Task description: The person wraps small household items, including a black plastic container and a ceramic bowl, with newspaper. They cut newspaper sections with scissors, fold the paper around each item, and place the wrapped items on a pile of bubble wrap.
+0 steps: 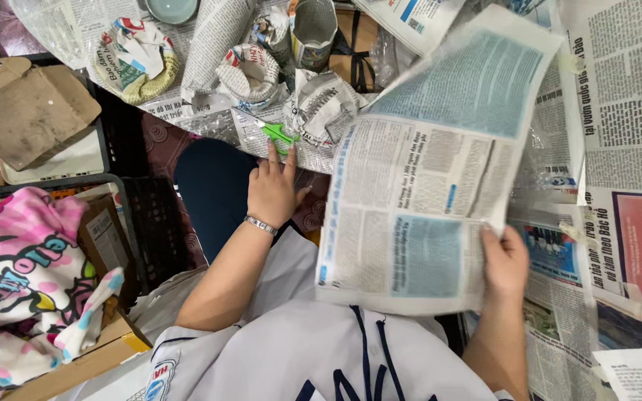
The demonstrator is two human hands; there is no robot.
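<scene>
White shirt fabric fills the lower edge, and above it the right hand (504, 261) pinches the lower right edge of a folded newspaper sheet (429, 178), fingers closed on it, holding it raised and tilted. Left hand (275, 191) lies spread, holding nothing, fingertips at the green-handled scissors (278, 134). Wrapped newspaper bundles (250, 74) crowd beyond; a dark crate (154, 223) hems the left side.

Matt paper newspaper sheet (425, 186); green plastic scissors (279, 135); metal bracelet (261, 225).
</scene>
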